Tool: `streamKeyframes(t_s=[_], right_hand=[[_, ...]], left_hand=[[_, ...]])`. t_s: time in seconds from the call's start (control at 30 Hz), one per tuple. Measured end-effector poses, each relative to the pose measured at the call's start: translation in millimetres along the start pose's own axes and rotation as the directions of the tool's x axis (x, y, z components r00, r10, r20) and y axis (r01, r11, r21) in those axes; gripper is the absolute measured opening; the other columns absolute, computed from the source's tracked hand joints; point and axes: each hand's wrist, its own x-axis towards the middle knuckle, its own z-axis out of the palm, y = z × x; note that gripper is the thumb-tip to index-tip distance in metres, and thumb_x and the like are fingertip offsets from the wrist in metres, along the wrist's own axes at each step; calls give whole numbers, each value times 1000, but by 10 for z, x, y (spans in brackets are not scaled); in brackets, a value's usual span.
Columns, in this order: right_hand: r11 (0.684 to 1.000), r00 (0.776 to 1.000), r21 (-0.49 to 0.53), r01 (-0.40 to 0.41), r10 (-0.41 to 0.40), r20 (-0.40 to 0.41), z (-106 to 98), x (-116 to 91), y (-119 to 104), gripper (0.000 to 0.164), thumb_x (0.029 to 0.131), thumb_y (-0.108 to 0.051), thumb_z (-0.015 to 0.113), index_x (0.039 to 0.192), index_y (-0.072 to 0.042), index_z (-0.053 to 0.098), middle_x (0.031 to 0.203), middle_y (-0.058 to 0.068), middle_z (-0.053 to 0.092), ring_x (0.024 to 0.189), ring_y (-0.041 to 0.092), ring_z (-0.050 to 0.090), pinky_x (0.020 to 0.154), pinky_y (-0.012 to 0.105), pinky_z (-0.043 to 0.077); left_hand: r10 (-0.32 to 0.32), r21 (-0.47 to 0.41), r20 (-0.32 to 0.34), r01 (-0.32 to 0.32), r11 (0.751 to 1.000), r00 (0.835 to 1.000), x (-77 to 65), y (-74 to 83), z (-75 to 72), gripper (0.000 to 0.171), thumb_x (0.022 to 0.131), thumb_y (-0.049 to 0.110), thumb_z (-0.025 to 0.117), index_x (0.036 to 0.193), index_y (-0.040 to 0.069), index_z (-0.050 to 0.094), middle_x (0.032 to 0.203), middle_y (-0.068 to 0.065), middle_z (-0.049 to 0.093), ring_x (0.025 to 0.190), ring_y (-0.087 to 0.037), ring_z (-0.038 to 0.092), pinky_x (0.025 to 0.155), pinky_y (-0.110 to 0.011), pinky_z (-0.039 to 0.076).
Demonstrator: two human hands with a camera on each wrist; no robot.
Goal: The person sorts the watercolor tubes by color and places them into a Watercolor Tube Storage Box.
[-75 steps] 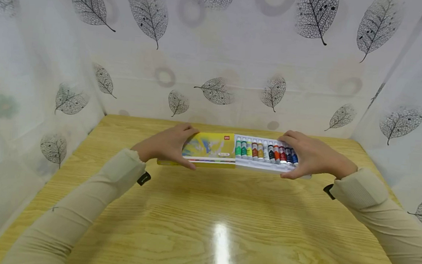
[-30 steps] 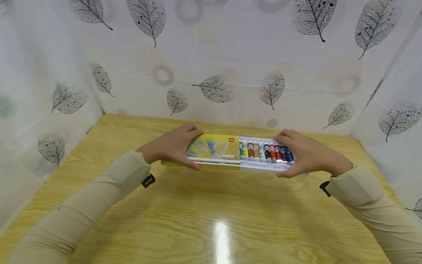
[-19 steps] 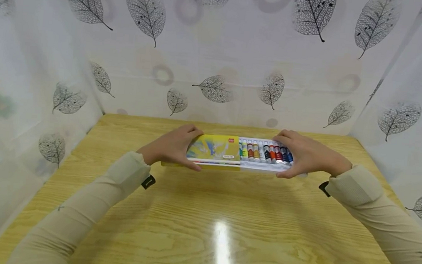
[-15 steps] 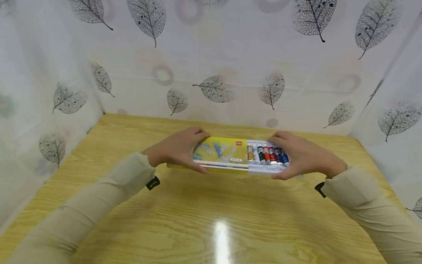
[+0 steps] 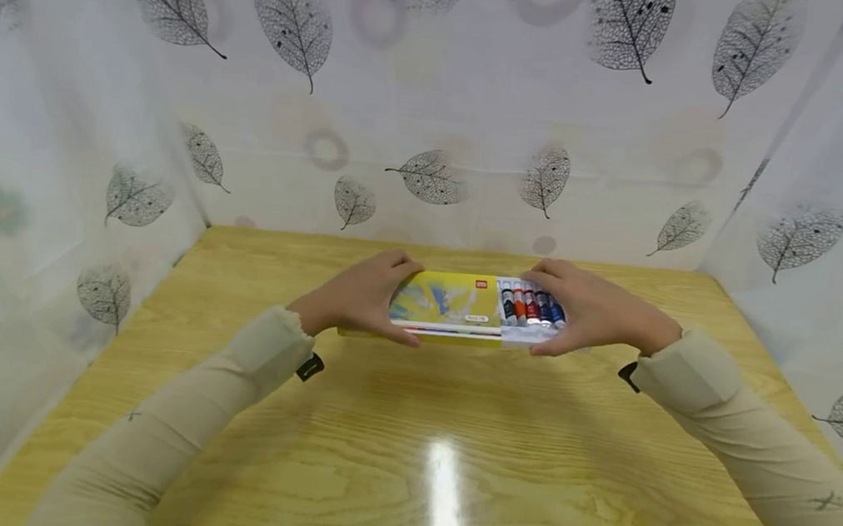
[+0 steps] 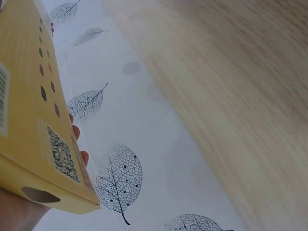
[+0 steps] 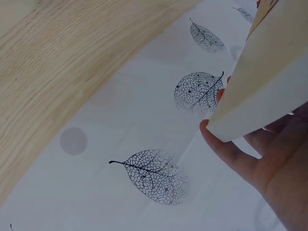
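A yellow paint box sleeve [image 5: 448, 297] with a red logo is gripped at its left end by my left hand [image 5: 360, 295], thumb at the near side and fingers at the far side. From its right end sticks out a white tray [image 5: 516, 335] bearing several paint tubes [image 5: 532, 306], black, orange, red and blue. My right hand [image 5: 590, 309] grips the tray's right part the same way and hides some of it. The left wrist view shows the sleeve's underside [image 6: 29, 96] with a QR code and an end hole. In the right wrist view, fingers curl round the tray [image 7: 262, 103].
Both hands are over the far part of a wooden table [image 5: 407, 429], which has a bright light reflection. White curtains [image 5: 267, 141] with leaf prints stand behind and at both sides, close to the table's far edge.
The tray has slid farther into the sleeve, so fewer tubes show. My two hands have come closer together, the left moving right and the right moving left.
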Motion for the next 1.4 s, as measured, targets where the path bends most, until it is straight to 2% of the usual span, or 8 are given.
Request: streamKeyframes(t_s=[0.23, 0.37, 0.57, 0.8, 1.07, 1.4], right_hand=[[995, 998, 79, -68, 69, -12, -23, -95, 82, 103, 68, -55, 77, 144, -3, 32, 141, 16, 37, 119, 30, 47, 95, 50, 43], [983, 994, 143, -110, 112, -5, -42, -194, 170, 102, 70, -52, 77, 146, -3, 28, 141, 15, 39, 126, 35, 43, 98, 56, 39], [971, 996, 230, -68, 81, -44, -2, -231, 220, 97, 69, -43, 81, 142, 0, 34, 137, 14, 45, 124, 33, 45, 98, 53, 40], [986, 993, 168, -15, 34, -111, 17, -188, 172, 91, 66, -43, 83, 135, 0, 43, 130, 14, 51, 117, 32, 51, 96, 51, 42], [987, 991, 163, -18, 40, -129, 70, -156, 126, 94, 60, -42, 86, 135, -1, 45, 129, 11, 52, 113, 30, 53, 94, 50, 44], [990, 991, 142, -17, 36, -128, 123, -50, 20, 97, 58, -53, 84, 134, -4, 47, 127, 8, 55, 112, 26, 54, 94, 49, 44]], left_hand=[[-32, -2, -17, 32, 999, 999, -56, -55, 12, 103, 60, 68, 72, 137, 6, 43, 126, -8, 50, 104, -19, 50, 89, -37, 45], [-51, -9, -26, 51, 999, 998, -105, -103, -6, 101, 59, 66, 73, 136, 6, 44, 124, -8, 51, 102, -19, 50, 88, -37, 45], [-47, -15, -20, 47, 999, 999, -124, -121, -10, 103, 59, 66, 73, 137, 6, 43, 124, -9, 50, 103, -20, 49, 88, -38, 45], [-32, 3, -25, 32, 999, 999, -87, -101, 15, 105, 59, 68, 73, 138, 6, 42, 125, -8, 50, 103, -20, 49, 88, -38, 45], [-18, 12, -18, 18, 1000, 1000, -53, -55, 19, 105, 59, 68, 72, 137, 5, 43, 122, -8, 50, 100, -19, 49, 86, -36, 45], [-15, 10, -8, 15, 1000, 1000, 17, 55, 30, 105, 58, 67, 74, 137, 5, 43, 122, -9, 51, 99, -19, 49, 85, -35, 46]])
